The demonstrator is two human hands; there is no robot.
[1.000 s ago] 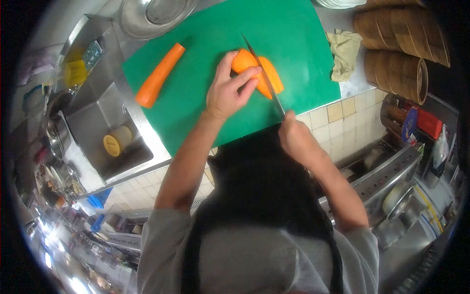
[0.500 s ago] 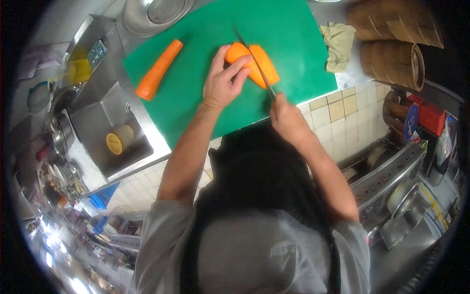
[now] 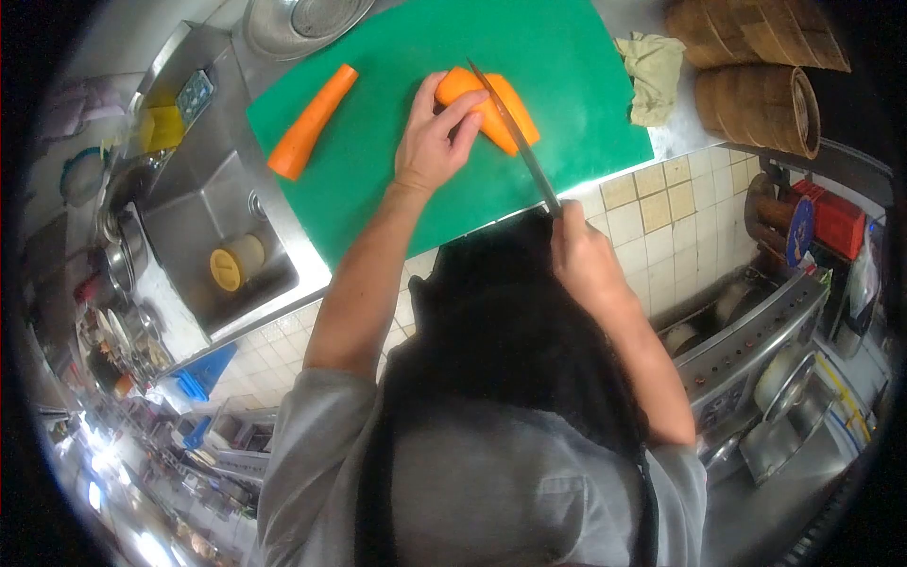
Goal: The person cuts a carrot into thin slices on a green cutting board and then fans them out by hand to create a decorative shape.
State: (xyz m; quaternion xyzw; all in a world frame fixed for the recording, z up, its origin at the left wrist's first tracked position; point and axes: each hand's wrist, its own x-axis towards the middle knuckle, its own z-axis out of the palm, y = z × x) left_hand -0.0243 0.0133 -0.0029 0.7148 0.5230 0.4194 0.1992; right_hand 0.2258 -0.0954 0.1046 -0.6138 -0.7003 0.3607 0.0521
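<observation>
On the green cutting board (image 3: 397,57) lies a thick carrot piece (image 3: 494,128), held down by my left hand (image 3: 435,144), thumb and fingers closed about its left side. My right hand (image 3: 584,250) grips the handle of a long knife (image 3: 532,163) near the board's front edge. The blade runs slantwise along the carrot piece, its tip pointing away from me. Right against the blade's other side is a second carrot piece (image 3: 516,106) with a flat face. A longer, tapered carrot (image 3: 314,123) rests apart at the board's left.
A steel sink (image 3: 203,222) holding a yellow-lidded container (image 3: 236,263) is left of the board. Behind stands a round metal strainer (image 3: 307,24). At the right are a crumpled cloth (image 3: 654,77) and bamboo steamers (image 3: 756,109). A tiled wall (image 3: 652,213) drops below the counter edge.
My right hand has drawn the knife back toward me and to the right, so its tip now sits nearer the carrot's far end. My left hand keeps its hold.
</observation>
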